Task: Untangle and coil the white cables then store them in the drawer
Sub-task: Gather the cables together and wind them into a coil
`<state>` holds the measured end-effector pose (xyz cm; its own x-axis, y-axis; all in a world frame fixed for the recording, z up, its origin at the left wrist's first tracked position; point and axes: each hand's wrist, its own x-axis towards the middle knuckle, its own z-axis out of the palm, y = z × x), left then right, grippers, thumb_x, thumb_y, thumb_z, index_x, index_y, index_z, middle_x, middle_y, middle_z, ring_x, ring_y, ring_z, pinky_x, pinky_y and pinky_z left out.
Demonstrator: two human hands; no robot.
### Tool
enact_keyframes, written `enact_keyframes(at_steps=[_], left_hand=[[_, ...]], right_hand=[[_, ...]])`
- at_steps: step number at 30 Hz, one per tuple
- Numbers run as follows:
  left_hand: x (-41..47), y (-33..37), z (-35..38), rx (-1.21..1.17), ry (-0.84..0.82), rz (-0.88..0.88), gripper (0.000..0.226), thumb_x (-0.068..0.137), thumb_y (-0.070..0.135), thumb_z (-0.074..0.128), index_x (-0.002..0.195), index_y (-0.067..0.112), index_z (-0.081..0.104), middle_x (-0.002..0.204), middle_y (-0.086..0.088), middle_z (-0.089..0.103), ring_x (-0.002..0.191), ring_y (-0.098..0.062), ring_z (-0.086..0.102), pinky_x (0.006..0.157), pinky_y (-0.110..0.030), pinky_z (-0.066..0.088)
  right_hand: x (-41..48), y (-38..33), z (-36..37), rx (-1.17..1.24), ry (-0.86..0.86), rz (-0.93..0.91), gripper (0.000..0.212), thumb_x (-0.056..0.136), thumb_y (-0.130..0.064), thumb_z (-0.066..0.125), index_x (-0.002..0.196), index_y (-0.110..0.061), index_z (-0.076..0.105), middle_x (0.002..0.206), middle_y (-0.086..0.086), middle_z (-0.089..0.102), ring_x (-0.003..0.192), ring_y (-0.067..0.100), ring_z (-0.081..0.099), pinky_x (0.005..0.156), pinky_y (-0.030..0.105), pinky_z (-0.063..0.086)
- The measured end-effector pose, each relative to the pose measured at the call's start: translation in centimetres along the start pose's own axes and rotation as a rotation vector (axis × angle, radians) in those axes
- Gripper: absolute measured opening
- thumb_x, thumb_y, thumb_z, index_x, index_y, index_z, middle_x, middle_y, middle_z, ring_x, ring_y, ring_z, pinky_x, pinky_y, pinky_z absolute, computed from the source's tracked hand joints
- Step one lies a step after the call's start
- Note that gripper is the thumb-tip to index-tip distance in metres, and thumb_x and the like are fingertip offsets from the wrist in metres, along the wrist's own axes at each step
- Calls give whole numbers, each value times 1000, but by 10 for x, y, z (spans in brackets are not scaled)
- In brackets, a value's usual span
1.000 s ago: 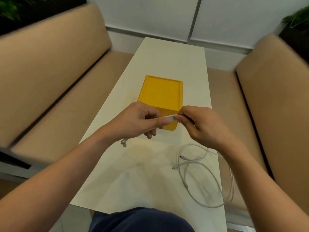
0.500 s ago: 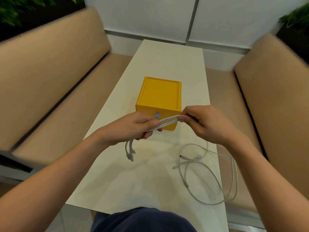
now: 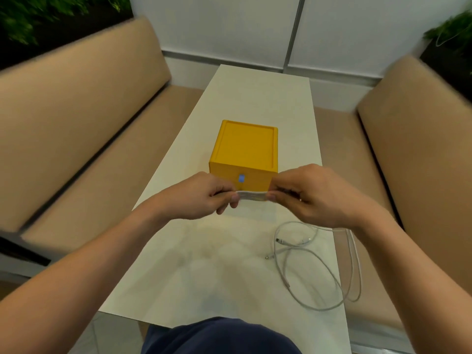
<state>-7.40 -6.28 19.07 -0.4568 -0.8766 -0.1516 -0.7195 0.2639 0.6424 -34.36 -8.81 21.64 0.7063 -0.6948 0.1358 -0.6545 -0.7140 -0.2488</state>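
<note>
A folded bundle of white cable (image 3: 251, 195) stretches level between my two hands, just in front of the yellow drawer box (image 3: 246, 152). My left hand (image 3: 204, 194) pinches its left end and my right hand (image 3: 309, 192) pinches its right end. The box stands closed on the white table (image 3: 255, 93), a small blue handle (image 3: 241, 179) on its near face. A second white cable (image 3: 314, 264) lies loose and looped on the table at the right, part of it hanging over the right edge.
Beige sofas run along both sides of the narrow table, the left sofa (image 3: 76, 118) and the right sofa (image 3: 413, 139). Green plants (image 3: 38, 16) stand behind them. My dark blue trousers (image 3: 222, 335) show at the table's near edge.
The cable ends that hung below my left hand are gathered up. The bundle is now shorter and level between my hands, which have come closer together.
</note>
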Motion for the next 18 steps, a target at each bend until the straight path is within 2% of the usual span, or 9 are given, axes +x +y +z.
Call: enact_keyframes(at_steps=[2, 4, 8, 11, 14, 16, 18], left_hand=[[-4, 14, -3, -51, -48, 57, 27, 107, 31, 52, 88, 25, 70, 66, 12, 63, 58, -3, 52, 59, -29, 41], [-4, 29, -6, -39, -102, 131, 28, 106, 30, 52, 88, 18, 71, 64, 15, 60, 57, -3, 50, 56, -21, 38], [-4, 29, -8, -145, -68, 102, 28, 106, 31, 53, 89, 19, 72, 61, 13, 56, 54, -3, 44, 55, -20, 36], [-3, 19, -5, -239, -22, 45, 28, 107, 33, 53, 95, 20, 75, 61, 12, 50, 57, -6, 42, 56, -23, 35], [-2, 13, -2, -219, -15, 12, 22, 104, 38, 58, 98, 27, 75, 66, 6, 49, 63, -10, 43, 60, -28, 33], [-2, 8, -1, -196, -5, -11, 20, 104, 37, 58, 96, 30, 76, 63, 10, 54, 60, -7, 45, 57, -23, 34], [-1, 6, 1, -165, 19, -33, 21, 104, 35, 58, 94, 29, 76, 64, 10, 63, 56, -3, 46, 54, -18, 35]], right_hand=[[2, 8, 8, 156, 37, 61, 35, 101, -51, 49, 88, -24, 68, 65, -3, 57, 58, 17, 49, 53, 38, 41], [5, 14, 26, 200, 93, 120, 37, 101, -55, 46, 85, -27, 65, 63, -6, 55, 58, 18, 49, 55, 42, 45], [6, 15, 43, 125, 163, 158, 35, 102, -58, 37, 90, -34, 59, 65, -16, 51, 63, 15, 50, 57, 48, 47], [5, 16, 41, 57, 134, 182, 32, 105, -53, 37, 96, -32, 60, 67, -15, 51, 64, 13, 51, 58, 47, 48], [6, 18, 42, 41, 76, 194, 32, 107, -48, 38, 101, -30, 63, 71, -14, 53, 68, 13, 52, 62, 47, 49], [6, 14, 42, 32, 26, 196, 33, 108, -45, 38, 112, -27, 66, 83, -12, 58, 78, 18, 57, 70, 48, 50], [5, 8, 42, -51, 36, 166, 39, 109, -43, 37, 134, -25, 60, 115, -4, 66, 102, 25, 62, 88, 47, 51]])
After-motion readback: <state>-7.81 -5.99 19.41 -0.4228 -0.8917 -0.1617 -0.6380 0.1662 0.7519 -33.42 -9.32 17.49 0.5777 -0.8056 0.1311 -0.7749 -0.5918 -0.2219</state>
